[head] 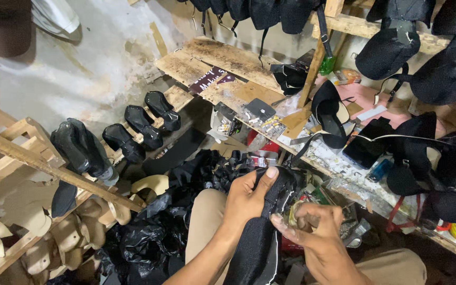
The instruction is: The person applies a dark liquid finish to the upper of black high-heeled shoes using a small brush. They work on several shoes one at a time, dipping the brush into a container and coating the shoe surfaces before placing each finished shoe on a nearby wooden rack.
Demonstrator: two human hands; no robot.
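Note:
My left hand (246, 198) grips a black shoe upper on a last (262, 237) from the left side, thumb pressed on its toe end. That shoe upper rests on my lap between my knees in tan trousers (207, 219). My right hand (315, 232) is curled against the right edge of the upper, fingers pinched around a small metal tool that is mostly hidden by the fingers.
A wooden workbench (228, 60) runs across the back with black shoe uppers (444, 163), a black sandal (331, 116), small boxes and scraps. Black lasted shoes (141, 124) stand on a rack at left, with bare lasts (38, 227) below. Black bags (149, 237) lie on the floor.

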